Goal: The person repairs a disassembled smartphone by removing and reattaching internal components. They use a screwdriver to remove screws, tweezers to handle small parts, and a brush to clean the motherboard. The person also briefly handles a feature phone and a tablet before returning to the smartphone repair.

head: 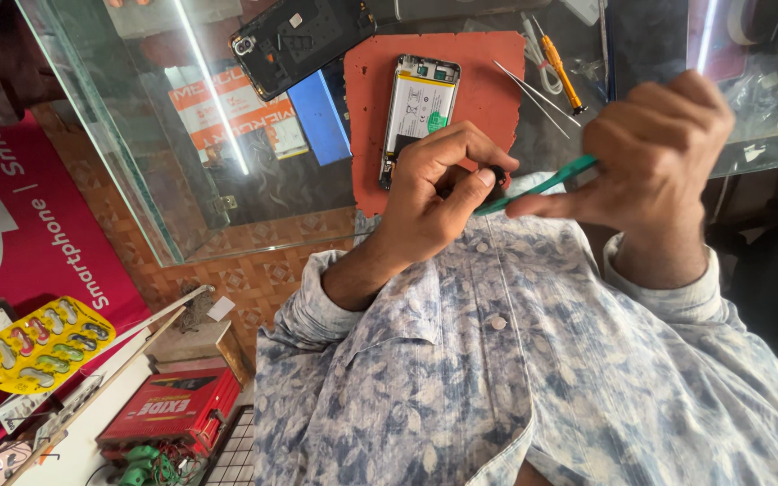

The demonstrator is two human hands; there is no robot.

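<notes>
Left hand (429, 193) fingers pinched around small black part (497, 175); right hand (655, 148) fingers clamped on green pry tool (542, 186). Tool tip touching part between left fingertips. Risk: slip under excess force, likely gouging part or skin.

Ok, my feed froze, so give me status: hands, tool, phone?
Left hand pinching a small dark part. Right hand holding green pry tool, tip at that part. Open phone on red mat, untouched. Nothing in between.

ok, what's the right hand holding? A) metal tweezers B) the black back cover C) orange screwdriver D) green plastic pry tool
D: the right hand grips a green plastic pry tool whose tip meets a small dark part pinched in the left hand. The orange screwdriver, tweezers and black back cover lie untouched on the glass counter.
</notes>
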